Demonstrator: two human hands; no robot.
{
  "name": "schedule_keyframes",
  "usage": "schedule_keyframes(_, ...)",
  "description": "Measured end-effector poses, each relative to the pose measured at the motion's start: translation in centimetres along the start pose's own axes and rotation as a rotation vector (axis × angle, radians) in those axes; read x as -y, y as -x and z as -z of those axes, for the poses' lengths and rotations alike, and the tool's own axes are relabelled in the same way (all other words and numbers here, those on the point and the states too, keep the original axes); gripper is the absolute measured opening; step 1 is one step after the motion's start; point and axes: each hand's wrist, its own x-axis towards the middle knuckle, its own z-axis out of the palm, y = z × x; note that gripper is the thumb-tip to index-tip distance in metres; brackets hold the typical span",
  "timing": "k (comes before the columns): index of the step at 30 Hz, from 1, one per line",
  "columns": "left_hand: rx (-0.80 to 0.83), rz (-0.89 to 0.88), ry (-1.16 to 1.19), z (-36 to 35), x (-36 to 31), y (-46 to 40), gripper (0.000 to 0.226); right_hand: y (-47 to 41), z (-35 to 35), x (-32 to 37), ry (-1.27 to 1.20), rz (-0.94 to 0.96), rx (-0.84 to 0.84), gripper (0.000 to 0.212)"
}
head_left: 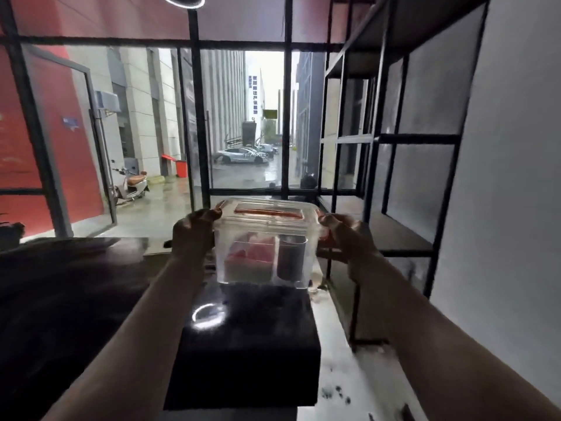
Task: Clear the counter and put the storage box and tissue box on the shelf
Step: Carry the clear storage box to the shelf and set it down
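Observation:
A clear plastic storage box (pixel 264 253) with a lid and orange-red handle and clips is held in the air above the end of the dark counter (pixel 243 344). Inside it I see a red and white pack and a dark cylinder. My left hand (pixel 194 230) grips its left side and my right hand (pixel 343 235) grips its right side. The black metal shelf (pixel 394 235) stands just to the right, its boards bare. No tissue box is in view.
A glass wall with black frames lies straight ahead, with a street, a car and a scooter outside. A white wall runs along the right behind the shelf. The pale floor shows between counter and shelf.

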Motion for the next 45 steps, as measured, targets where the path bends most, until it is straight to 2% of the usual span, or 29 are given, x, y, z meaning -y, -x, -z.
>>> schedule_keyframes(2, 0.095, 0.003, -0.007, -4.6, 0.9, 1.9, 0.021, 0.6, 5.3, 0.8, 0.027, 0.011, -0.081, 0.022)
schedule_keyframes(5, 0.205, 0.037, 0.023, -10.8, 2.3, 4.5, 0.043, 1.8, 12.6, 1.4, 0.100, 0.018, -0.192, 0.021)
schedule_keyframes(7, 0.254, 0.055, 0.047, -14.8, 3.5, 6.6, 0.045, 3.0, 17.2, 1.4, 0.124, -0.001, -0.246, 0.023)
schedule_keyframes(10, 0.386, 0.110, 0.075, -22.0, 5.6, 11.0, 0.027, 4.4, 25.6, 0.9, 0.156, -0.041, -0.331, 0.028)
schedule_keyframes(12, 0.405, 0.149, 0.103, -23.7, 6.9, 12.1, 0.020, 4.4, 27.9, 0.3, 0.167, -0.057, -0.345, 0.024)
schedule_keyframes(19, 0.406, 0.211, 0.052, -25.7, 11.2, 12.1, 0.041, 2.8, 30.3, -2.6, 0.241, -0.092, -0.380, 0.029)
schedule_keyframes(21, 0.400, 0.226, 0.046, -26.5, 12.4, 11.6, 0.033, 1.6, 30.7, -4.0, 0.243, -0.113, -0.376, 0.030)
schedule_keyframes(23, 0.385, 0.239, 0.041, -27.5, 13.6, 10.5, 0.014, -0.1, 30.9, -5.5, 0.239, -0.126, -0.372, 0.030)
schedule_keyframes(28, 0.351, 0.252, 0.029, -31.1, 17.1, 5.6, 0.013, -6.7, 30.8, -8.5, 0.274, -0.127, -0.371, 0.028)
schedule_keyframes(31, 0.348, 0.260, 0.007, -33.5, 19.3, 1.7, 0.037, -11.5, 30.6, -9.6, 0.286, -0.130, -0.373, 0.030)
schedule_keyframes(37, 0.303, 0.282, 0.017, -38.1, 22.4, -5.3, 0.055, -20.7, 30.5, -11.2, 0.292, -0.144, -0.363, 0.037)
schedule_keyframes(40, 0.301, 0.270, 0.019, -40.3, 23.8, -8.3, 0.055, -25.1, 30.8, -12.6, 0.283, -0.157, -0.361, 0.038)
schedule_keyframes(43, 0.271, 0.268, 0.006, -42.7, 25.9, -11.5, 0.064, -30.1, 31.1, -14.3, 0.278, -0.168, -0.343, 0.038)
schedule_keyframes(45, 0.245, 0.275, 0.011, -44.3, 27.4, -13.9, 0.059, -33.8, 31.2, -15.6, 0.274, -0.178, -0.320, 0.040)
